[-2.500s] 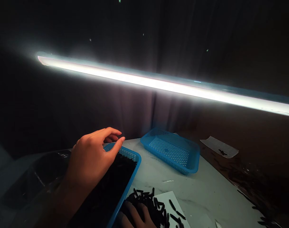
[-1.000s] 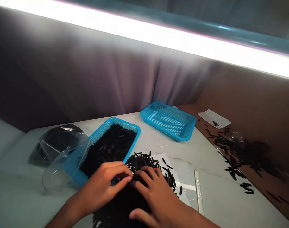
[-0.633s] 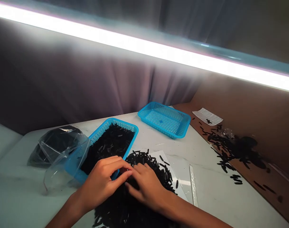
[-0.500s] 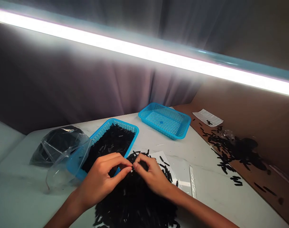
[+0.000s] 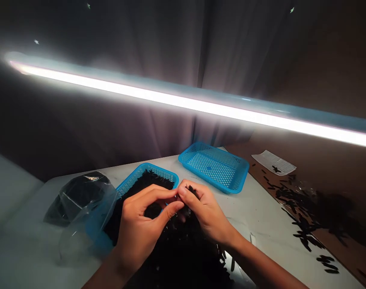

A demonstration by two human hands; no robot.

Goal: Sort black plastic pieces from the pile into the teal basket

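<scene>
My left hand [image 5: 142,218] and my right hand [image 5: 205,208] meet fingertip to fingertip above a large heap of small black strips [image 5: 176,257]. A few black elongated pieces [image 5: 192,190] poke out between the curled fingers of my right hand. Thumb and index finger of my left hand are pinched against the right fingertips; whatever lies in that pinch is too small or hidden to make out. Just behind my left hand stands a blue perforated basket [image 5: 146,166] filled with more black strips.
A second blue basket [image 5: 213,168] stands at the back. On the left lies a clear plastic bag [image 5: 83,196] of dark material. Loose black pieces [image 5: 303,228] and a paper sheet [image 5: 274,162] lie at the right on brown board. A bright tube lamp [image 5: 170,96] crosses in front.
Both hands have risen slightly from the heap and moved a little to the right. Black pieces now show in my right hand's fingers. The view has tilted upward.
</scene>
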